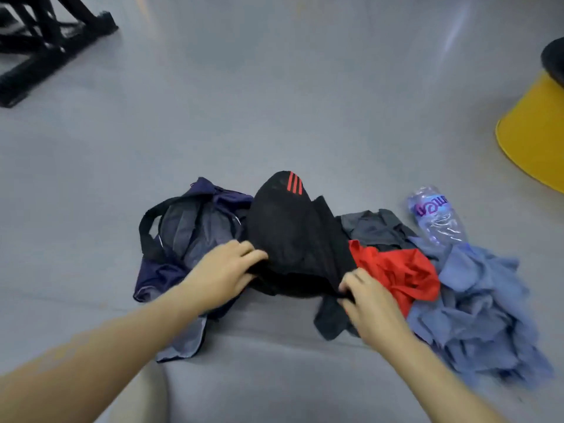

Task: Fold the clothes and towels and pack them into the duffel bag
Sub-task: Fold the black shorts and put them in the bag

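Note:
A black garment with red stripes point(293, 230) lies bunched on the grey floor in the middle. My left hand point(227, 270) grips its left edge and my right hand point(370, 303) pinches its lower right edge. To the left sits the navy duffel bag point(183, 239), open and slumped, with a black strap. To the right lie a red garment point(399, 273), a dark grey garment point(375, 227) and a crumpled blue towel point(476, 306).
A crushed plastic water bottle point(436, 215) lies behind the blue towel. A yellow stool base point(534, 132) stands at the far right. A black frame point(45, 41) occupies the far left corner. My knee point(140, 398) shows at the bottom.

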